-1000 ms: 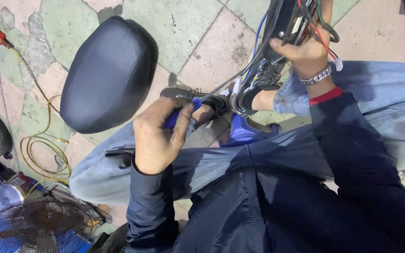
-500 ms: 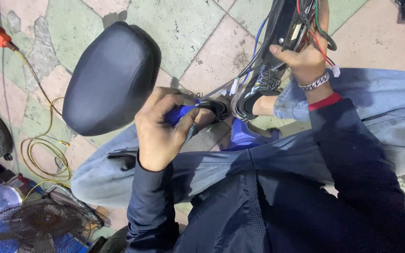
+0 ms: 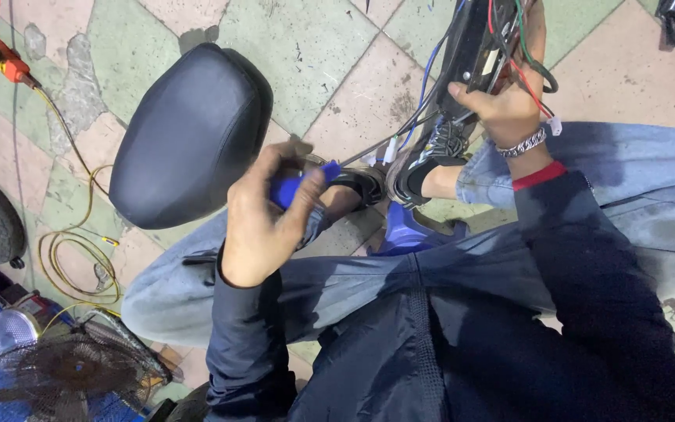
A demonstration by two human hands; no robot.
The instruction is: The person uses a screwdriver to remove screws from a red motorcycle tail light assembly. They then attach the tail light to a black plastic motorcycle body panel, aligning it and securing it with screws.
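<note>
A blue-handled tool (image 3: 300,184) is being gripped in the closed left hand (image 3: 269,219); a black wired box (image 3: 482,39) is being clasped in the right hand (image 3: 507,109); its wires are hanging loose, work apparently unfinished.
</note>
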